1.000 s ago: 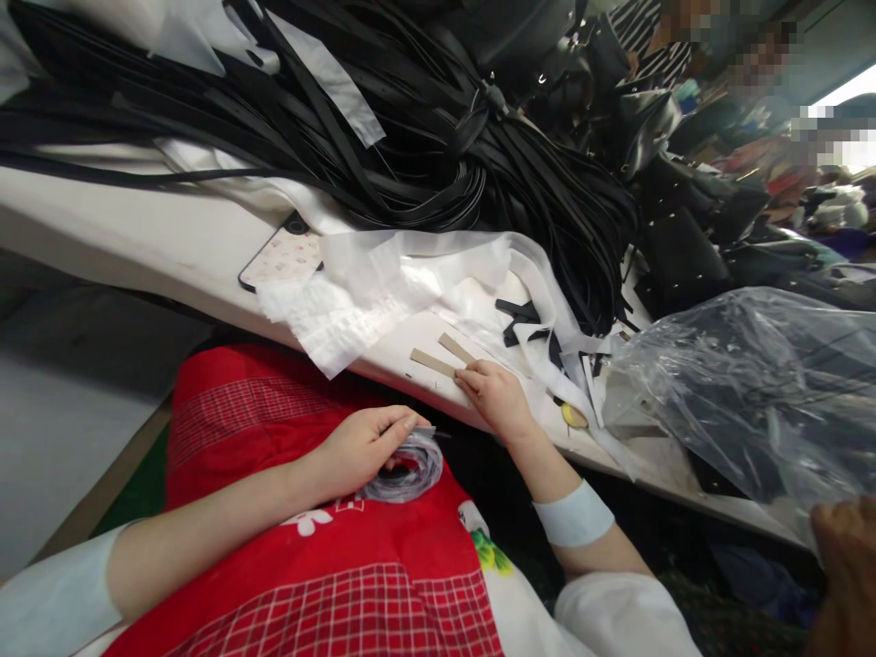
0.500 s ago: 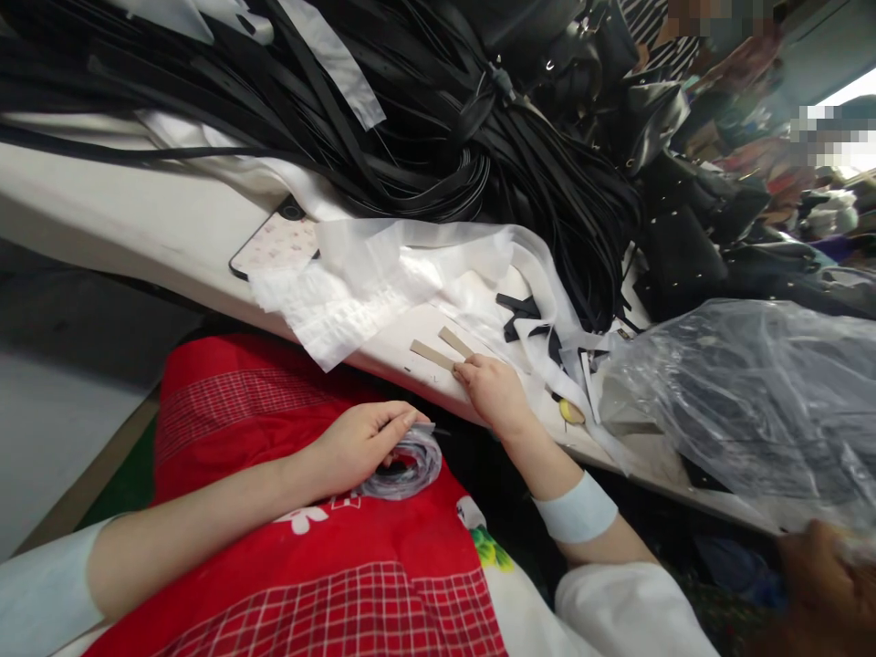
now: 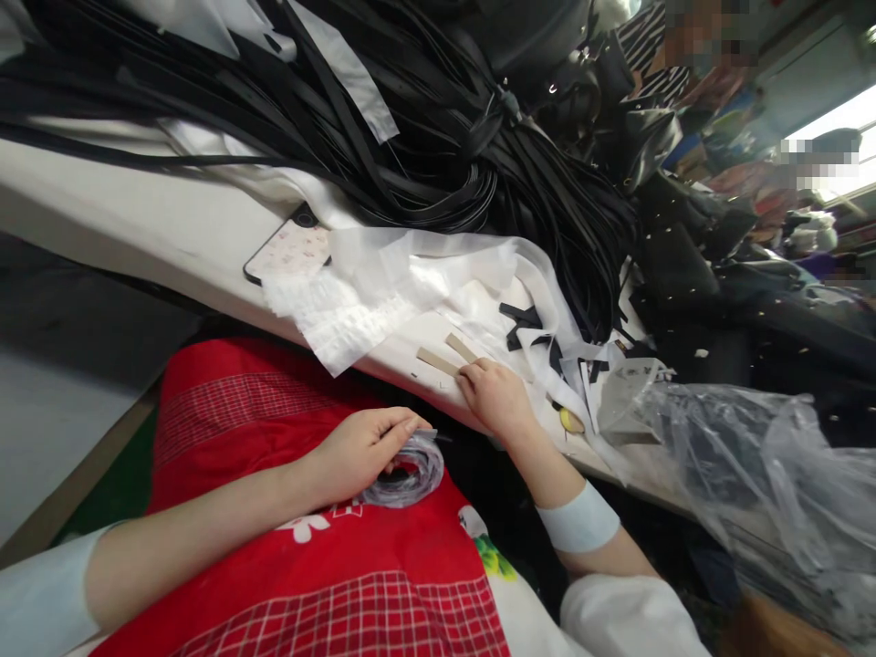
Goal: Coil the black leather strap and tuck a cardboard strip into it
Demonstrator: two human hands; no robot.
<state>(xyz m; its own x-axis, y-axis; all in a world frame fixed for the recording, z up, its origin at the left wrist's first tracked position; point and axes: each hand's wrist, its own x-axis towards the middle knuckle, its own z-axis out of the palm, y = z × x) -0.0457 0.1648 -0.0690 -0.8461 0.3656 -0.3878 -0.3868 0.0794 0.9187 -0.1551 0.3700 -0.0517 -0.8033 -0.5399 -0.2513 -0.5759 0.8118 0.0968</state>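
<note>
My left hand (image 3: 373, 449) rests over my lap, its thumb and fingers closed on a coiled grey strip (image 3: 430, 474) that looks wrapped in clear film. The coil's loose end pokes out past the fingertips. At the table's near edge my right hand (image 3: 498, 394) has its fingers bent and pressed together at the near end of a beige strip (image 3: 436, 361). A second beige strip (image 3: 461, 347) lies beside it, roughly parallel, its near end also close to the fingers. The fingertips are partly hidden from above.
Thin white sheets (image 3: 370, 292) partly cover a phone (image 3: 287, 251). Bundled black straps (image 3: 438, 155) lie behind. Black offcuts (image 3: 521, 327), a yellow roll (image 3: 569, 420), a white box (image 3: 633, 401) and a clear plastic bag (image 3: 766, 456) are to the right.
The plastic bag has shifted down and right, uncovering the white box. Another person's hand at the lower right has mostly dropped out of view. Both my hands keep nearly the same pose.
</note>
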